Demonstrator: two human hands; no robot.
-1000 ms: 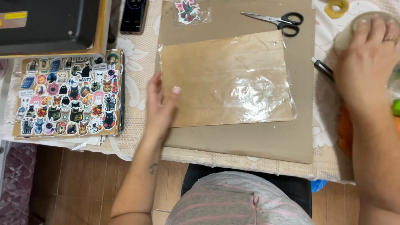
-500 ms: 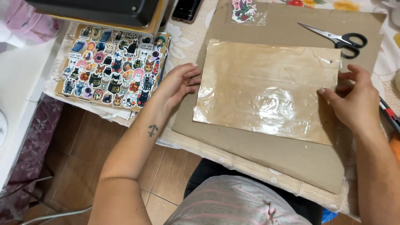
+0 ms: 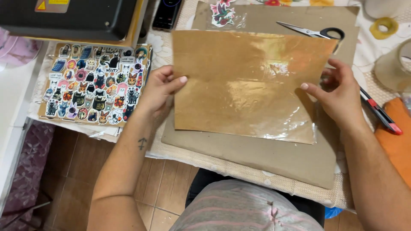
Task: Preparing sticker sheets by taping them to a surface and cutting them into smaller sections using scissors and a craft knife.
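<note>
A brown paper sheet covered with shiny clear film [image 3: 248,83] is lifted a little off the larger brown cardboard sheet [image 3: 265,158] on the table. My left hand [image 3: 156,92] grips its left edge, thumb on top. At the right edge my right hand [image 3: 336,94] holds it the same way. The film glares in the middle and its loose border sticks out at the lower right corner.
A board full of small colourful stickers [image 3: 96,83] lies to the left. Scissors [image 3: 312,31], a flower sticker in a clear bag [image 3: 222,13], a phone [image 3: 168,13], a yellow tape ring [image 3: 383,26], a red-and-black cutter [image 3: 381,113] and a black machine [image 3: 68,17] surround the cardboard.
Both hands have taken the filmed sheet by its side edges and raised it off the cardboard; a second ago the right hand was off at the table's right and the sheet lay flat.
</note>
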